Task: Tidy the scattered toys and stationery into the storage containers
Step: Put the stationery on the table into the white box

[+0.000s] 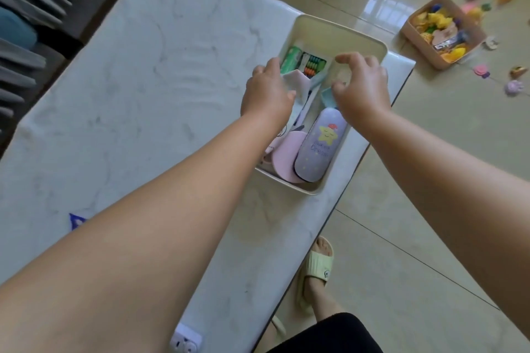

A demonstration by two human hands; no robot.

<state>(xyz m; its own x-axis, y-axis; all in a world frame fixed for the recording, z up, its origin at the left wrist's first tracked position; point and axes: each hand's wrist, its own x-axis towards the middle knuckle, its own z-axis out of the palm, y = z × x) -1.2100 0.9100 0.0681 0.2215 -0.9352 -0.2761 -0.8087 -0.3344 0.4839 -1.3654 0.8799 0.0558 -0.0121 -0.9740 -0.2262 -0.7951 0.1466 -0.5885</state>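
Stationery fills the cream tray [370,46] under both hands: the left hand [266,92] grips a pale pink item [289,77], the right hand [361,86] hovers beside it, fingers loosely curled, above a purple case [318,149]. Toy box [413,34] sits well right.

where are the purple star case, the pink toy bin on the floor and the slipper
purple star case [317,149]: head view, on its lid beside the yellow star print
pink toy bin [474,42]: head view, on its right side wall
slipper [315,266]: head view, on the strap across the foot
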